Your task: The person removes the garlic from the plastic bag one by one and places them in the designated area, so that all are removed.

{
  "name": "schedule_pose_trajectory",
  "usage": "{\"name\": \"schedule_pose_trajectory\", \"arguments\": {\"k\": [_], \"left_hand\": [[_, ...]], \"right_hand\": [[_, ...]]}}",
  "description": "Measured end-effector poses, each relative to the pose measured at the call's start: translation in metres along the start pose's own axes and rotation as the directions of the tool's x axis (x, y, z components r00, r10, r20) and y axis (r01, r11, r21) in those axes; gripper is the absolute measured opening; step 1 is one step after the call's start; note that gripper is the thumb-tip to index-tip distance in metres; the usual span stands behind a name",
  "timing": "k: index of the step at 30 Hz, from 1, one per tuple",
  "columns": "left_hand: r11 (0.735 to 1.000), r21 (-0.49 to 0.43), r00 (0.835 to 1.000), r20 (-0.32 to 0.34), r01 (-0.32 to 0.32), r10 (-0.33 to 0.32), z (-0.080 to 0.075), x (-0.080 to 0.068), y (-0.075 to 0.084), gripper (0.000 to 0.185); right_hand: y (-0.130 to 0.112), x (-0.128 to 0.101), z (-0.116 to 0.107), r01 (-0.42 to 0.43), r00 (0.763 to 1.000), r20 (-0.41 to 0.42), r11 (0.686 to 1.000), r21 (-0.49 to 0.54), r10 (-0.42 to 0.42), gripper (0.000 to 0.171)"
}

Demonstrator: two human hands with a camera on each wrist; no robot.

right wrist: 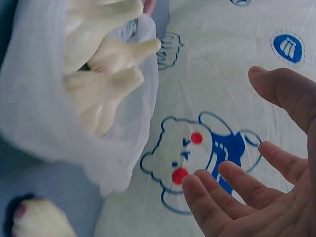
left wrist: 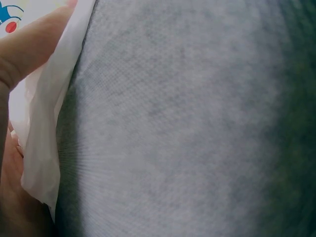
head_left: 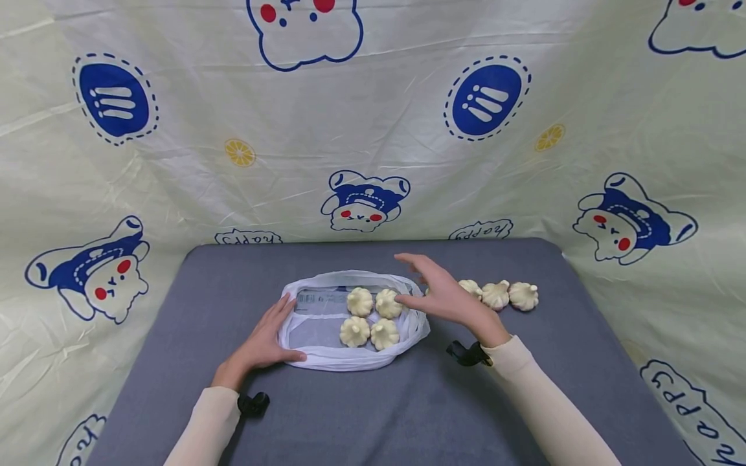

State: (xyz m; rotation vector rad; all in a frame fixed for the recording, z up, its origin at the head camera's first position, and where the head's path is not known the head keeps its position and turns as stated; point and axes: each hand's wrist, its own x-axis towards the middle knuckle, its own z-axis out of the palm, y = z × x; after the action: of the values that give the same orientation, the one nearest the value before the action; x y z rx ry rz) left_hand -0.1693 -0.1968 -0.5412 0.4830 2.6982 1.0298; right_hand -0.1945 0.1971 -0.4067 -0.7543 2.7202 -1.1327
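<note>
White plastic bag (head_left: 326, 353) pinched by left hand (head_left: 262, 340); right hand (head_left: 445, 294) spread above its dumplings (head_left: 373, 317).

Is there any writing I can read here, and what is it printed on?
"happy": upside down in small cloud shapes on the cartoon backdrop cloth, behind the table's far edge and at the lower right.
Label inside the white plastic bag: some print, too small to read.
</note>
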Motion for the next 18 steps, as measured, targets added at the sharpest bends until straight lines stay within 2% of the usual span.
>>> {"name": "schedule_pose_trajectory", "arguments": {"k": [9, 18], "left_hand": [[1.000, -0.006, 1.000, -0.002, -0.005, 0.005, 0.000, 0.000, 0.000, 0.120], [1.000, -0.009, 1.000, -0.007, -0.014, 0.013, -0.001, -0.001, 0.001, 0.119]], "right_hand": [[-0.005, 0.031, 0.015, -0.013, 0.992, 0.124, 1.000, -0.022, 0.016, 0.077], [-0.006, 0.057, 0.030, -0.009, 0.972, 0.236, 1.000, -0.006, 0.010, 0.076]]}}
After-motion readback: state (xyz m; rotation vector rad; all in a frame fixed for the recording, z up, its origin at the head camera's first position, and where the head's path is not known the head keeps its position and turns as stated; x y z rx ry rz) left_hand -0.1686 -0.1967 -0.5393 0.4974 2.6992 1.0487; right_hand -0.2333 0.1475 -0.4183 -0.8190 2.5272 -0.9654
